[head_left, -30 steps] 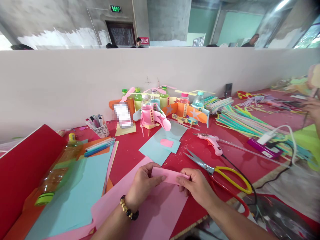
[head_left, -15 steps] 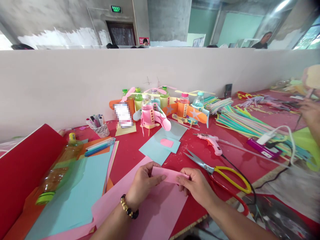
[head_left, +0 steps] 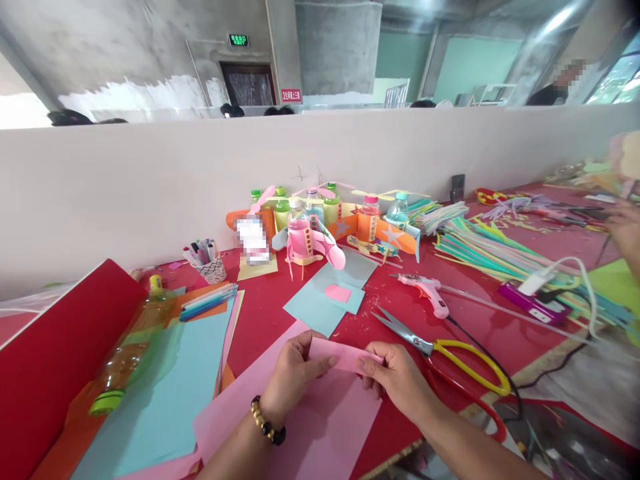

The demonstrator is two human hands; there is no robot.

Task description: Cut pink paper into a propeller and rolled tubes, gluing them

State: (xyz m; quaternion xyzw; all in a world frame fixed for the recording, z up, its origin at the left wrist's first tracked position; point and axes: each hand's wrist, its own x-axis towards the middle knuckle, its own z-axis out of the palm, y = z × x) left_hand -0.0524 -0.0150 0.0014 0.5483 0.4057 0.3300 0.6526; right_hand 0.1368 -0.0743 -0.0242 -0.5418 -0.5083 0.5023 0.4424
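A small strip of pink paper (head_left: pixel 345 355) is stretched between my two hands, low over the table. My left hand (head_left: pixel 295 373) pinches its left end, thumb on top. At the right end, my right hand (head_left: pixel 393 373) grips it between thumb and fingers. Beneath them lies a large pink sheet (head_left: pixel 320 427). Just beyond, a small pink cut-out (head_left: pixel 339 293) with one rounded end rests on light blue paper (head_left: pixel 310 313). Scissors (head_left: pixel 425 343) with one yellow and one red handle lie half open to the right of my right hand.
A pink glue gun (head_left: pixel 425 290) and purple power strip (head_left: pixel 535 303) lie to the right, near bundled pipe cleaners (head_left: pixel 490 247). Bottle planes (head_left: pixel 300 233) stand along the partition. Leftward are a pen cup (head_left: pixel 210 270), an overturned bottle (head_left: pixel 133 340) and blue sheets (head_left: pixel 165 393). A co-worker's hand (head_left: pixel 625 230) is far right.
The camera view has shifted slightly, so the scene sits a little lower and further right. Both hands keep the same hold on the pink strip.
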